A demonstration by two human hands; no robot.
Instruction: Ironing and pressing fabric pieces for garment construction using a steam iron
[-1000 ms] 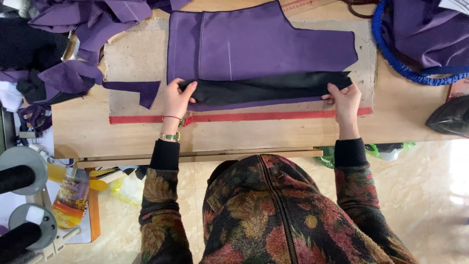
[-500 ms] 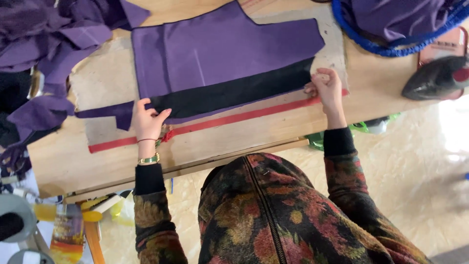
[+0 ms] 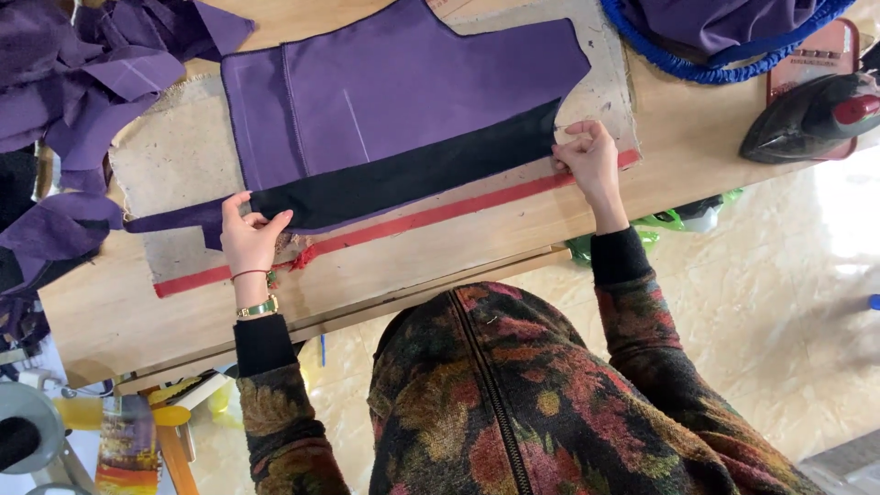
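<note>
Fingers left: pinch the black strip end
Fingers right: closed on its other end
Purple fabric: flat on desk; iron near

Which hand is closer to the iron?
Right. The right hand is just left of the iron; the left hand is far across the table, on the black strip's other end.

Flat purple fabric piece, black-banded edge
</note>
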